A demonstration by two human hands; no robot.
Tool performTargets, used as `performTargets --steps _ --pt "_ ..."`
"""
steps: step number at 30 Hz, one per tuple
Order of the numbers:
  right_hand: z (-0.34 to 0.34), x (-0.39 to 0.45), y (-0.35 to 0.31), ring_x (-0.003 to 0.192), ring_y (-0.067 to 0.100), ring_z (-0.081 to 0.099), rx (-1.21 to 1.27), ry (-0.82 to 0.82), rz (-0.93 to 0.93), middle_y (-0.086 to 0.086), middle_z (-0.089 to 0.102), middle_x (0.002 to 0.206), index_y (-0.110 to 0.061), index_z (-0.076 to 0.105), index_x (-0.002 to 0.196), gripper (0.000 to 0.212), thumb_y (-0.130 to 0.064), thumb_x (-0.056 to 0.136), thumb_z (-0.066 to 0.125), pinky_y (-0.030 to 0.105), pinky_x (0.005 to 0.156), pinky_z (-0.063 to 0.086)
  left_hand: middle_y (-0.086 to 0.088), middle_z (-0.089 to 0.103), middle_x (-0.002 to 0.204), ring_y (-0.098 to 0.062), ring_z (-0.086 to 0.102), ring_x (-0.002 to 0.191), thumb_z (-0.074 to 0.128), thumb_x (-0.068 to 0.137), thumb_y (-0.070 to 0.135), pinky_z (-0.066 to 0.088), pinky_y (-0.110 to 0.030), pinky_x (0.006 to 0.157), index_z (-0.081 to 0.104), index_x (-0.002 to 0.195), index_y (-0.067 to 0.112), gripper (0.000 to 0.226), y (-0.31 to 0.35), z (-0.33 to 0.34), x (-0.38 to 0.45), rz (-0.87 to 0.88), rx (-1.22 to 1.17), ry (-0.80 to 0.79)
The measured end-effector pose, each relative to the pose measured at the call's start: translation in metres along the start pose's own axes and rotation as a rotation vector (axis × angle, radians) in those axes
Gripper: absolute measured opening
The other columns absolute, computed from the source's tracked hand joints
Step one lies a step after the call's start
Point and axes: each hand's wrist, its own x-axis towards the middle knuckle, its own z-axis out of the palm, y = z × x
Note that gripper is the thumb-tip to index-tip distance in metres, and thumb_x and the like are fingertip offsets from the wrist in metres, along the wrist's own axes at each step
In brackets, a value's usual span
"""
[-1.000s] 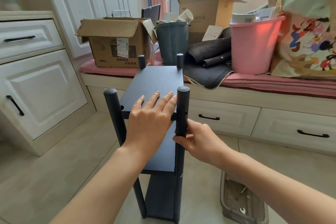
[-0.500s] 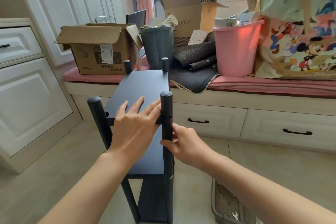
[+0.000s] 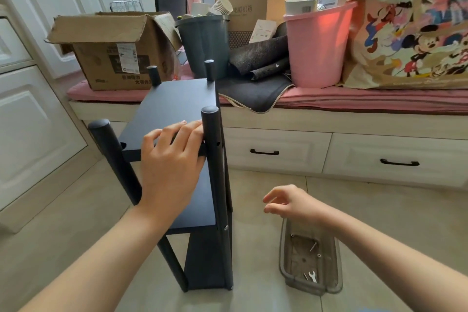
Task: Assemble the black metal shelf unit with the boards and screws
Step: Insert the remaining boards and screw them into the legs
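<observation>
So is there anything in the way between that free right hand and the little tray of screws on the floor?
Nothing visible. The right hand hangs empty in the air above the tray, with only bare floor tile between them. The shelf unit stands off to its left, where the left hand rests on the top board.

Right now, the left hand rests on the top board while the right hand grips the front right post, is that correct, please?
Not quite. In the head view the left hand does rest on the top board, but the right hand grips nothing; it hovers over the parts tray, away from the front right post.
</observation>
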Motion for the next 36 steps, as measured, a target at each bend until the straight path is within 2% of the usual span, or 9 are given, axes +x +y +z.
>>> performTargets --steps 5,9,12,18,22,27,30,33,36 --pt "0.036 0.012 0.087 0.092 0.006 0.064 -0.067 -0.083 0.194 -0.010 0.069 0.096 -0.019 0.071 0.104 0.021 -0.036 0.091 0.065 0.012 0.069 0.044 -0.012 0.069 0.113 -0.036 0.064 0.107 0.065 0.094 0.018 0.034 -0.042 0.088 0.064 0.115 0.006 0.024 0.012 0.006 0.000 -0.027 -0.006 0.031" --pt "0.089 0.020 0.145 0.107 0.022 0.063 -0.099 -0.131 0.399 0.008 0.067 0.118 -0.008 0.063 0.117 0.039 -0.040 0.095 0.058 0.030 0.088 0.049 -0.013 0.066 0.115 -0.036 0.060 0.109 0.060 0.094 0.012 0.032 -0.043 0.088 0.062 0.118 0.004 0.025 0.022 0.008 -0.002 -0.073 -0.019 0.020" --pt "0.122 0.020 0.165 0.117 0.027 0.056 -0.118 -0.194 0.464 0.011 0.058 0.129 -0.008 0.052 0.126 0.046 -0.044 0.097 0.052 0.031 0.092 0.046 -0.015 0.065 0.115 -0.037 0.058 0.108 0.056 0.095 0.012 0.030 -0.043 0.087 0.061 0.117 0.004 0.024 0.025 0.009 -0.002 -0.081 -0.004 0.019" --pt "0.146 0.020 0.168 0.122 0.026 0.057 -0.077 -0.217 0.419 0.013 0.061 0.131 -0.010 0.054 0.132 0.039 -0.008 0.094 0.043 0.031 0.100 0.046 -0.016 0.065 0.111 -0.037 0.056 0.104 0.053 0.096 0.011 0.029 -0.044 0.086 0.060 0.112 0.003 0.020 0.027 0.011 -0.001 -0.068 0.027 0.034" --pt "0.155 0.009 0.154 0.089 0.013 0.069 0.165 -0.449 0.450 0.000 0.073 0.099 -0.018 0.052 0.132 0.048 0.004 0.092 0.037 0.031 0.076 0.058 -0.016 0.064 0.110 -0.034 0.051 0.106 0.054 0.097 0.013 0.029 -0.044 0.085 0.060 0.112 0.003 0.019 0.023 0.012 -0.002 -0.055 0.030 0.031" --pt "0.175 0.009 0.148 0.090 0.008 0.069 0.225 -0.600 0.343 0.000 0.072 0.107 -0.022 0.053 0.135 0.049 0.003 0.095 0.040 0.022 0.074 0.057 -0.013 0.064 0.112 -0.030 0.049 0.107 0.057 0.093 0.010 0.028 -0.043 0.085 0.059 0.116 0.004 0.024 0.022 0.012 -0.004 -0.025 0.027 0.020" --pt "0.179 0.016 0.153 0.097 0.011 0.065 -0.007 -0.453 0.245 0.006 0.069 0.116 -0.013 0.065 0.123 0.040 0.006 0.093 0.045 0.017 0.074 0.052 -0.012 0.064 0.113 -0.030 0.050 0.108 0.058 0.093 0.011 0.029 -0.043 0.086 0.059 0.118 0.004 0.026 0.020 0.012 -0.005 -0.023 0.025 0.018" --pt "0.175 0.026 0.163 0.094 0.027 0.062 -0.416 -0.378 0.162 0.016 0.063 0.112 -0.004 0.065 0.111 0.028 0.005 0.091 0.048 0.034 0.081 0.049 -0.014 0.064 0.112 -0.032 0.051 0.108 0.057 0.095 0.015 0.029 -0.044 0.086 0.059 0.118 0.004 0.025 0.020 0.012 -0.005 -0.017 0.015 0.025" --pt "0.164 0.038 0.173 0.101 0.034 0.061 -0.673 -0.399 0.153 0.020 0.061 0.112 0.001 0.060 0.115 0.027 0.004 0.094 0.043 0.042 0.082 0.048 -0.015 0.064 0.110 -0.033 0.052 0.103 0.053 0.095 0.016 0.029 -0.043 0.086 0.058 0.115 0.004 0.024 0.018 0.013 -0.004 0.002 0.033 0.036"
